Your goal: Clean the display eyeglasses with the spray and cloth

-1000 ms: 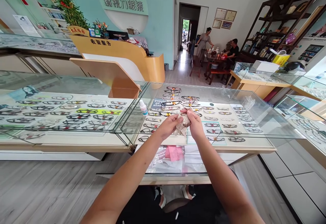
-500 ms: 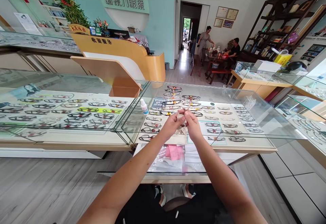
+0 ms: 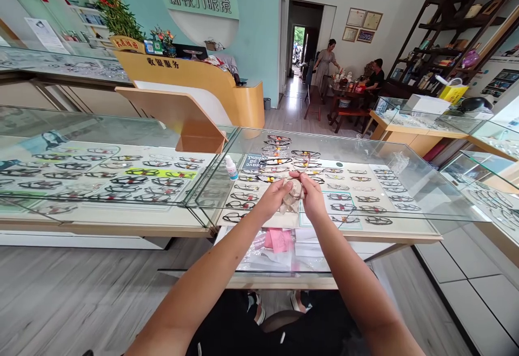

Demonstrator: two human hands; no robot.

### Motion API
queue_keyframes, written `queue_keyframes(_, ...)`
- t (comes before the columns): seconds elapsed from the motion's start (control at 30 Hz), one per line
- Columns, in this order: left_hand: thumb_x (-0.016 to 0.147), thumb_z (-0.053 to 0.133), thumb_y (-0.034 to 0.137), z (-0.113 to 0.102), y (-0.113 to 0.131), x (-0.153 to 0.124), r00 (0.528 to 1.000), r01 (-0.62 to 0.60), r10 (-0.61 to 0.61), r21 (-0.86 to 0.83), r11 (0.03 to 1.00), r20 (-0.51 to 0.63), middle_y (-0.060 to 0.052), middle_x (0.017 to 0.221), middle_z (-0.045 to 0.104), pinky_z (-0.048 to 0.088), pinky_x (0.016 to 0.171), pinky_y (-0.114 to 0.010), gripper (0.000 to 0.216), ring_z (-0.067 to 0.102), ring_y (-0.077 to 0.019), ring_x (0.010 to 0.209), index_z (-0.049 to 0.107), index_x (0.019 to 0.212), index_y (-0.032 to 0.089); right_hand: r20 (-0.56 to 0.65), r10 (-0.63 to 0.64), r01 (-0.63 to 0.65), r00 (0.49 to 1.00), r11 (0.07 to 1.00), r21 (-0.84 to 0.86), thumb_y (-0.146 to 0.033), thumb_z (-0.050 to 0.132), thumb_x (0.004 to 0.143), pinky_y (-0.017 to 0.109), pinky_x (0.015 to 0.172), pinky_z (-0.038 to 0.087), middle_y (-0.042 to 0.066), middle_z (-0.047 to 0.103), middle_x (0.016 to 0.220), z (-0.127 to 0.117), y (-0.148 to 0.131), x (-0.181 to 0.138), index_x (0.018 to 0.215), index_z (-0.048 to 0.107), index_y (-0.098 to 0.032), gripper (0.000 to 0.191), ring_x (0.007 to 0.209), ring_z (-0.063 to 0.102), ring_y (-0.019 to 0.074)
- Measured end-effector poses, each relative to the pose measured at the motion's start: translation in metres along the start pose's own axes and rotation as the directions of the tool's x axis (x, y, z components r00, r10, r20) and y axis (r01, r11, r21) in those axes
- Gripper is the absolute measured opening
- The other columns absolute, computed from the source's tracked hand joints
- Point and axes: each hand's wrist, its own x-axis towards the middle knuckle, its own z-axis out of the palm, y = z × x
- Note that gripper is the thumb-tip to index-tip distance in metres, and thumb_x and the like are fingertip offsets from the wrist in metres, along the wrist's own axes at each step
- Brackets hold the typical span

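Over the glass display counter [image 3: 421, 188], my two hands meet in front of me. My left hand [image 3: 274, 199] is closed around a crumpled beige cloth [image 3: 292, 187], its thumb pressed on top. My right hand [image 3: 313, 196] pinches a thin-rimmed pair of glasses [image 3: 298, 198] against the cloth; fingers and folds hide most of the frame. Beyond my hands, inside the case, lie rows of glasses with dark rims. A small white spray bottle [image 3: 231, 168] stands upright on the glass, left of my hands.
Below my hands, a lower glass-topped section holds pink paper slips [image 3: 279, 240] and clear plastic bags. A tilted wooden board [image 3: 174, 110] stands on the left case. The yellow-fronted cash desk [image 3: 190, 78] is behind it. Two people are at a far table [image 3: 343, 88].
My hands have turned the glasses and cloth, so more of the cloth and a rim now face me. My left thumb has shifted onto the cloth. The view has moved slightly.
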Motion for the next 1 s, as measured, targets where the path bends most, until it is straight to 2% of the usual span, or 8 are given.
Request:
queue_keyframes(0.1, 0.077, 0.092, 0.059, -0.001, 0.006, -0.003, 0.993, 0.045, -0.043, -0.018, 0.999, 0.111, -0.008, 0.096, 0.078, 0.052, 0.081, -0.031, 0.065, 0.073, -0.0225, 0.088, 0.073, 0.122, 0.015, -0.002, 0.027, -0.026, 1.0, 0.997, 0.075, -0.059, 0.074, 0.088, 0.032, 0.077, 0.053, 0.006, 0.075, 0.096, -0.001, -0.001, 0.001, 0.103, 0.088, -0.022, 0.042, 0.084, 0.063, 0.0202)
queue_keyframes(0.23, 0.073, 0.097, 0.053, 0.004, 0.009, -0.006, 0.995, 0.023, -0.023, 0.006, 1.0, 0.099, -0.007, 0.098, 0.078, 0.052, 0.08, -0.03, 0.066, 0.072, -0.0205, 0.087, 0.072, 0.121, 0.016, -0.004, 0.05, -0.05, 0.999, 0.997, 0.059, -0.061, 0.073, 0.089, 0.029, 0.059, 0.042, 0.002, 0.066, 0.077, 0.001, 0.0, 0.0, 0.108, 0.088, -0.022, 0.046, 0.063, 0.046, 0.0142)
queue_keyframes(0.3, 0.074, 0.096, 0.056, 0.007, 0.007, -0.005, 0.999, -0.007, 0.006, 0.024, 1.0, 0.034, -0.004, 0.09, 0.076, 0.051, 0.075, -0.028, 0.064, 0.069, -0.017, 0.079, 0.071, 0.118, 0.016, 0.007, 0.022, -0.022, 1.0, 1.0, -0.013, -0.061, 0.071, 0.091, 0.028, 0.055, 0.039, 0.003, 0.068, 0.087, 0.003, 0.001, -0.002, 0.111, 0.088, -0.024, 0.045, 0.062, 0.041, 0.0126)
queue_keyframes(0.4, 0.077, 0.09, 0.064, 0.01, 0.003, -0.003, 0.997, -0.036, 0.038, 0.032, 0.999, -0.068, 0.002, 0.073, 0.067, 0.045, 0.062, -0.024, 0.064, 0.059, -0.0116, 0.062, 0.069, 0.115, 0.017, 0.056, -0.041, 0.047, 0.998, 0.992, -0.113, -0.059, 0.067, 0.095, 0.028, 0.058, 0.044, 0.006, 0.068, 0.123, 0.007, 0.001, -0.006, 0.111, 0.088, -0.027, 0.042, 0.069, 0.047, 0.0119)
queue_keyframes(0.47, 0.079, 0.087, 0.069, 0.01, 0.001, -0.002, 0.994, -0.039, 0.042, 0.028, 0.999, -0.098, 0.004, 0.068, 0.063, 0.043, 0.059, -0.024, 0.065, 0.057, -0.011, 0.058, 0.068, 0.115, 0.018, 0.085, -0.059, 0.07, 0.995, 0.987, -0.143, -0.06, 0.064, 0.097, 0.029, 0.06, 0.048, 0.007, 0.065, 0.131, 0.008, 0.0, -0.007, 0.111, 0.088, -0.027, 0.043, 0.07, 0.05, 0.0119)
queue_keyframes(0.67, 0.083, 0.08, 0.074, 0.001, -0.003, 0.001, 0.996, -0.035, 0.037, 0.037, 0.999, -0.077, -0.004, 0.08, 0.075, 0.054, 0.071, -0.03, 0.066, 0.07, -0.0173, 0.072, 0.072, 0.113, 0.015, 0.052, -0.014, 0.019, 0.999, 0.996, -0.088, -0.059, 0.065, 0.095, 0.029, 0.057, 0.043, 0.004, 0.068, 0.099, 0.003, 0.002, -0.002, 0.112, 0.087, -0.024, 0.044, 0.064, 0.045, 0.0128)
queue_keyframes(0.83, 0.08, 0.09, 0.06, -0.002, 0.003, -0.002, 0.999, 0.025, -0.024, -0.016, 1.0, 0.049, -0.009, 0.101, 0.08, 0.057, 0.086, -0.033, 0.068, 0.076, -0.0247, 0.094, 0.072, 0.128, 0.016, 0.002, 0.036, -0.035, 0.999, 0.999, -0.015, -0.062, 0.07, 0.092, 0.03, 0.059, 0.045, 0.005, 0.073, 0.093, -0.005, 0.007, 0.005, 0.115, 0.087, -0.024, 0.048, 0.069, 0.054, 0.0166)
queue_keyframes(1.0, 0.074, 0.096, 0.054, 0.004, 0.007, -0.004, 1.0, 0.003, -0.004, 0.016, 1.0, 0.023, -0.004, 0.09, 0.077, 0.055, 0.074, -0.028, 0.07, 0.07, -0.0166, 0.075, 0.07, 0.127, 0.016, 0.038, -0.004, 0.007, 0.999, 0.997, -0.079, -0.063, 0.067, 0.094, 0.03, 0.056, 0.046, 0.006, 0.07, 0.103, 0.0, 0.004, 0.0, 0.112, 0.087, -0.026, 0.046, 0.063, 0.048, 0.0127)
